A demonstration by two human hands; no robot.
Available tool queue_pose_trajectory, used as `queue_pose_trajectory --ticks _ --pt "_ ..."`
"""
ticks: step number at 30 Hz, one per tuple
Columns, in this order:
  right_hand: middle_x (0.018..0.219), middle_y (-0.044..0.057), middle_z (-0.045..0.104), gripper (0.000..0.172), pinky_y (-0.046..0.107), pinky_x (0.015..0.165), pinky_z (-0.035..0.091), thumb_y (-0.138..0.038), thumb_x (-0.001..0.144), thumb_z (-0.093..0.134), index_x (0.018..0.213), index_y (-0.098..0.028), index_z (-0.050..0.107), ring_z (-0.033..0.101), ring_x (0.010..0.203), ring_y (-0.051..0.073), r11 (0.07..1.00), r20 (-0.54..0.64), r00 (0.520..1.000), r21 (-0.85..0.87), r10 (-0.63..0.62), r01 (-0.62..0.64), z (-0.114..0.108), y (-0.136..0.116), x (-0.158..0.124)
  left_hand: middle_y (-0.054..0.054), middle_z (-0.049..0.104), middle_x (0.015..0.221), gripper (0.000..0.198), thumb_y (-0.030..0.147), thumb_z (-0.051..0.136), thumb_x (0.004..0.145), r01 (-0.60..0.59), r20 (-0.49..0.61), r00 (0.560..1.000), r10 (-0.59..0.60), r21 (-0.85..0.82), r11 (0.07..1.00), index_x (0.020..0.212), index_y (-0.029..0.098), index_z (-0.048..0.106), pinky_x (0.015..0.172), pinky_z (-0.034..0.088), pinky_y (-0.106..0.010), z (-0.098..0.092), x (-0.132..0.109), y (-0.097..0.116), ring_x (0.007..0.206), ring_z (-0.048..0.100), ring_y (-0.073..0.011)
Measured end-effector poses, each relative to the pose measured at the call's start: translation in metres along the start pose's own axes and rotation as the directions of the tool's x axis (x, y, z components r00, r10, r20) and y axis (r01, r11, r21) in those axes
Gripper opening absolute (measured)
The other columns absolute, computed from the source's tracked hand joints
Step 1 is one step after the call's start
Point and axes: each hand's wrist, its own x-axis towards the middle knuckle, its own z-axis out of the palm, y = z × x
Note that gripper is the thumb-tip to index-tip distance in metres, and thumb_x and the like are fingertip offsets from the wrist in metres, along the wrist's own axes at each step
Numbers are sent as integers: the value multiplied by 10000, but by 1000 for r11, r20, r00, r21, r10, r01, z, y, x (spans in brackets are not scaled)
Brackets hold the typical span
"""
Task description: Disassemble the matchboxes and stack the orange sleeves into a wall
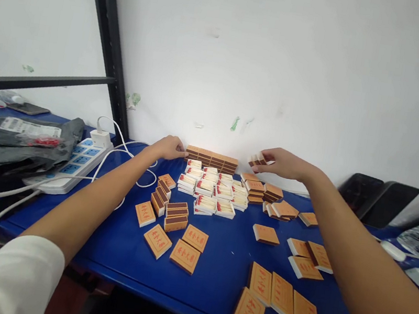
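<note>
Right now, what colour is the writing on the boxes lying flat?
The writing is red, showing best in the head view.

I've got a matchbox row (213, 159) stacked, dark striker sides out; held matchboxes (257, 160) tilted, right of it.

Counter (226, 255) | back edge: stacked matchboxes (211, 159) | just before stack: match trays (208, 188) | left end: power strip (81, 163), package (17, 137) left of it | front edge, right: flat matchboxes (283, 296) | back right: wall-side flat devices (393, 204)
</note>
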Motion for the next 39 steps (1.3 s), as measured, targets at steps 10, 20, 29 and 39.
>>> queue_pose_trajectory --ticks 10,20,29,39 --pt "935 87 746 596 422 806 531 -843 744 707 773 -254 617 671 900 288 988 461 887 147 -34 -38 15 5 9 -110 816 909 372 499 697 872 -7 15 1000 7 -22 1000 953 169 848 708 467 -311 -1 0 -1 779 703 -227" --pt "876 88 705 485 368 677 452 -699 760 710 780 -250 528 636 799 263 978 101 994 -208 33 -12 38 16 23 -97 816 871 342 480 708 851 -5 31 999 5 -26 1000 929 179 852 691 473 -299 0 0 1 788 721 -231" --pt "977 110 740 350 350 686 468 -504 742 768 928 -230 653 666 885 289 979 88 994 -202 61 -42 70 19 31 -102 819 909 341 470 714 863 -10 41 999 10 -20 1000 954 172 852 711 473 -296 1 0 1 826 729 -237" --pt "1188 105 742 337 365 820 514 -430 786 756 1041 -226 668 683 1040 289 990 -17 998 -123 62 -63 72 23 25 -104 817 911 341 466 701 872 1 44 999 0 -10 1000 937 166 850 728 486 -296 0 -1 5 841 733 -241"
